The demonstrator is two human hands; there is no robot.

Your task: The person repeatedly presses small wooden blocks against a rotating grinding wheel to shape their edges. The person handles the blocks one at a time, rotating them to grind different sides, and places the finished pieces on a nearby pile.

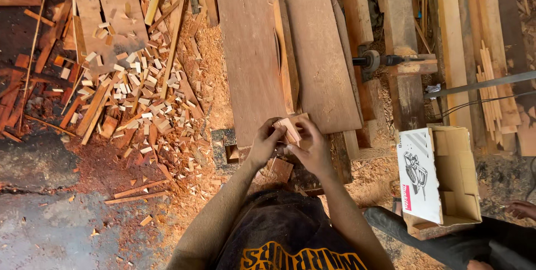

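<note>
While sawdust and a heap of offcuts are lying beside the boards, I am pinching a small wooden block between my left hand and right hand, both closed on it above the boards' near edge.

Dark shirt, yellow lettering, bare arms

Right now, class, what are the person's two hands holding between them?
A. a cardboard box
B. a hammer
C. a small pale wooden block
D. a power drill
C: both the left hand and right hand grip a small pale wooden block above the boards.
</note>
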